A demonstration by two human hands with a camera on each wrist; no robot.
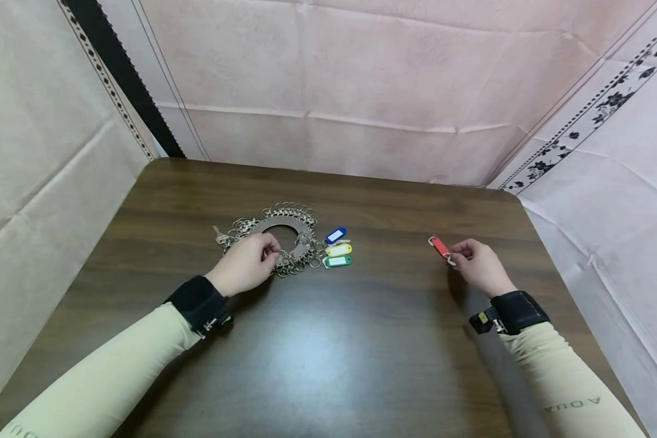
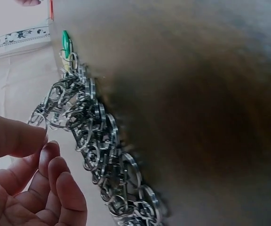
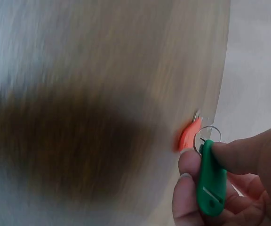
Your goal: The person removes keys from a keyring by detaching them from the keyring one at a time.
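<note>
Green key tag is pinched in the right hand, thumb on one side and fingers on the other, with its thin wire ring poking up past the thumb tip. Just beyond those fingertips is a red key tag, nearer the right edge of the desk than the left. The left hand has thumb and finger close together and seems to pinch one of the small metal rings, though they are tangled and a bit blurry. Those rings go around a flat grey hoop, left of the middle. Beside it lie a blue tag, a yellow tag and another green tag. Both arms reach toward the far edge, well apart, fingers bent.
</note>
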